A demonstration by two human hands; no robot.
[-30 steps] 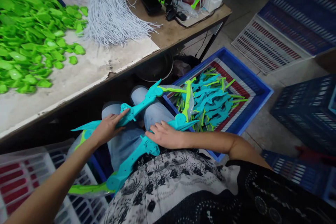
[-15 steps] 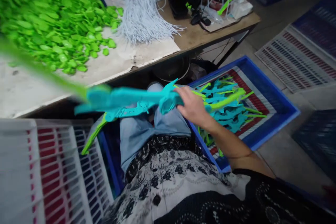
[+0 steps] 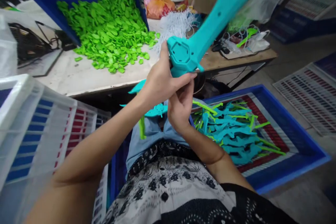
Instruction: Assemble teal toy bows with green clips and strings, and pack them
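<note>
The left grip (image 3: 162, 77) was closed around the near end of a turquoise piece (image 3: 217, 24), its digits against the edge and underside of the part with the six-sided recess. The right grip (image 3: 181, 110) stood directly below and slightly right of it, fingers bent upward; the tips were hidden behind the left digits, so whether it bore on the piece could not be told. From the left grip the piece slanted up and right, its far end beyond the view.

Below the grips, a second turquoise piece (image 3: 157, 110) lay across the lap, a green stem (image 3: 142, 127) hanging from it. To the right and below, a blue crate (image 3: 285, 120) held a tangled heap of turquoise and green pieces (image 3: 233, 133). Ahead and to the left, loose green caps (image 3: 112, 38) were spread on the worktop (image 3: 86, 78), with white ties (image 3: 178, 24) just beyond the grips.

The likeliest trouble seemed to be leverage: with the hold at one end, the long overhang could twist the piece in the left grip. A wide swing might sweep the ties aside. The piece on the lap looked poorly supported, and a shift of the knees could tip it off.
</note>
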